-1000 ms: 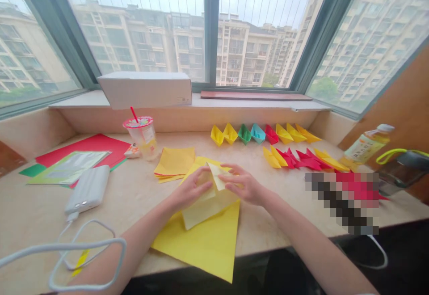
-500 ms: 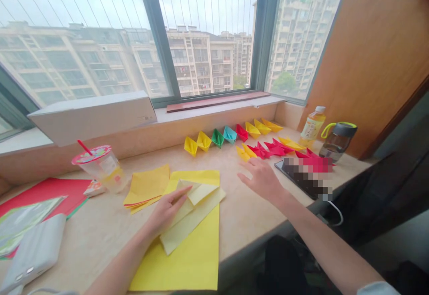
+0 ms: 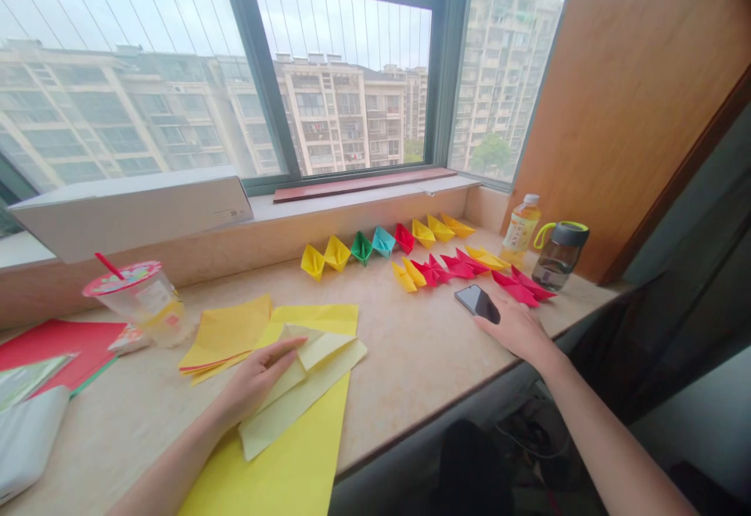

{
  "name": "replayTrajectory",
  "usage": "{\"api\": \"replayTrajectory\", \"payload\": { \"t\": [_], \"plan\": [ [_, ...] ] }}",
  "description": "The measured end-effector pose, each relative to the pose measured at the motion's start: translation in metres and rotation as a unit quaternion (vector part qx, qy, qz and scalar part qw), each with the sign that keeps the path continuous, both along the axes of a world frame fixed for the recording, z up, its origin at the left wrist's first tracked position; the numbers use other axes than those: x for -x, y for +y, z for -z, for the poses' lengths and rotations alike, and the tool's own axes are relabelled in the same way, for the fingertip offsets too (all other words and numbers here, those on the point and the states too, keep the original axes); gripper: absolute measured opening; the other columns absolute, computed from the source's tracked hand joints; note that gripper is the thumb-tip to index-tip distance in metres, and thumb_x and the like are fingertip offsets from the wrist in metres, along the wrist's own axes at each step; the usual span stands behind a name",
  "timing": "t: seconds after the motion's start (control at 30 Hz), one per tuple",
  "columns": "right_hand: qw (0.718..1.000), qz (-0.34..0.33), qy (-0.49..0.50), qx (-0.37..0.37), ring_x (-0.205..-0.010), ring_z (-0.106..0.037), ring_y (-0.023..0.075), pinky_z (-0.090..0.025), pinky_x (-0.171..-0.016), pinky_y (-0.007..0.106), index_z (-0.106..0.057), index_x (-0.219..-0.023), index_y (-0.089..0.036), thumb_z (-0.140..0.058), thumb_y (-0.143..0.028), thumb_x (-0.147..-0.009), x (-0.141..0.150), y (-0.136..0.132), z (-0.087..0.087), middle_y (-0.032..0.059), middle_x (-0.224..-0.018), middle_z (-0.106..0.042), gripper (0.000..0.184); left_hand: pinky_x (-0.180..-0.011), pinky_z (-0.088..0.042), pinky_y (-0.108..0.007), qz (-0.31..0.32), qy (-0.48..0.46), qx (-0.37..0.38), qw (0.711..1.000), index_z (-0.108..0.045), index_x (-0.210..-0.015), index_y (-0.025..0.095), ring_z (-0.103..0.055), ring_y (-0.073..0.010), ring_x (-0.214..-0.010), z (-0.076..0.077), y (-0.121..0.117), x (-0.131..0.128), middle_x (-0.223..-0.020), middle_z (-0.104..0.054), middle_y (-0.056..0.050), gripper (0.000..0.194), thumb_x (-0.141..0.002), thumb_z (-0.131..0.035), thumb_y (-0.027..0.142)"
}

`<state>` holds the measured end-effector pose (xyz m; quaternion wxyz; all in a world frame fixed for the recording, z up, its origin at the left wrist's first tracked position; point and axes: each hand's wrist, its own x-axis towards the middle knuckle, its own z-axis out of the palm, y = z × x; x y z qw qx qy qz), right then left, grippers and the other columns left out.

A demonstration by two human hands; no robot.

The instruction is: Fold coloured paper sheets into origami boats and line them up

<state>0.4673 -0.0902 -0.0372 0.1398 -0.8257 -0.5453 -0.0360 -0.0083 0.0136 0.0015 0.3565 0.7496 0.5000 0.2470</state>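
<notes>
My left hand (image 3: 261,379) lies on a folded sheet of pale yellow paper (image 3: 302,383), gripping it with the index finger stretched along its upper fold. Under that paper is a large bright yellow sheet (image 3: 305,461). Over to the right, my right hand (image 3: 519,332) is closed around a black smartphone (image 3: 476,302) lying on the table; the thumb is at its near side, and the hand hides its right part. Beyond the phone sit folded paper boats in yellow, green, blue and red, such as a green boat (image 3: 361,247), and pink folded shapes (image 3: 524,287).
A stack of orange-yellow paper (image 3: 228,332) lies left of the sheet, near a plastic cup with red straw (image 3: 141,301). Red paper (image 3: 52,344) and a white device (image 3: 29,442) are far left. A drink bottle (image 3: 520,231) and dark water bottle (image 3: 560,254) stand back right.
My right hand has moved right, from above the table near the yellow folded shapes onto the phone. My left hand stays on the folded paper. The view has shifted slightly right.
</notes>
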Motion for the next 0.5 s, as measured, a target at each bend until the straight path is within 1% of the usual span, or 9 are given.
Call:
{"api": "replayTrajectory", "payload": {
  "t": [0.13, 0.27, 0.4, 0.5],
  "plan": [
    [1.0, 0.002, 0.02, -0.016, -0.114, -0.057, 0.0356, -0.043, -0.093, 0.045, -0.055, -0.135, -0.019, -0.058, -0.05, -0.082, -0.0021, 0.0022, 0.001, 0.0159, -0.124, -0.062, 0.061, -0.104, -0.046, -0.041, -0.002, 0.022, 0.006, 1.0, -0.073, -0.113, 0.025, -0.062, -0.0322, -0.118, -0.0011, 0.0011, -0.0002, -0.125, -0.068, -0.004, 0.051, -0.079, -0.06, 0.059],
    [0.999, -0.008, 0.034, -0.041, -0.116, -0.056, 0.0347, -0.043, -0.095, 0.044, -0.053, -0.135, -0.017, -0.06, -0.048, -0.08, -0.0039, 0.0029, 0.0023, 0.0161, -0.131, -0.059, 0.063, -0.1, -0.048, -0.041, -0.007, 0.032, 0.011, 0.999, -0.073, -0.115, 0.027, -0.063, -0.0321, -0.115, -0.002, 0.0004, -0.0009, -0.126, -0.068, -0.004, 0.048, -0.08, -0.06, 0.057],
    [0.999, 0.008, 0.038, -0.031, -0.115, -0.055, 0.038, -0.044, -0.09, 0.047, -0.051, -0.135, -0.014, -0.061, -0.049, -0.079, -0.0023, 0.0041, 0.0004, 0.0188, -0.131, -0.058, 0.066, -0.096, -0.051, -0.038, -0.019, 0.035, 0.007, 0.999, -0.073, -0.114, 0.028, -0.063, -0.0318, -0.116, -0.0039, -0.0031, -0.0033, -0.126, -0.068, -0.002, 0.046, -0.08, -0.062, 0.057],
    [0.999, 0.011, 0.038, -0.02, -0.116, -0.055, 0.038, -0.044, -0.091, 0.048, -0.051, -0.135, -0.015, -0.06, -0.049, -0.081, -0.0015, 0.0032, -0.0009, 0.0186, -0.13, -0.059, 0.065, -0.093, -0.053, -0.036, -0.013, 0.04, 0.028, 0.999, -0.072, -0.115, 0.028, -0.064, -0.0315, -0.114, -0.0082, -0.0055, -0.0052, -0.126, -0.068, -0.003, 0.048, -0.08, -0.062, 0.058]
  ]
}}
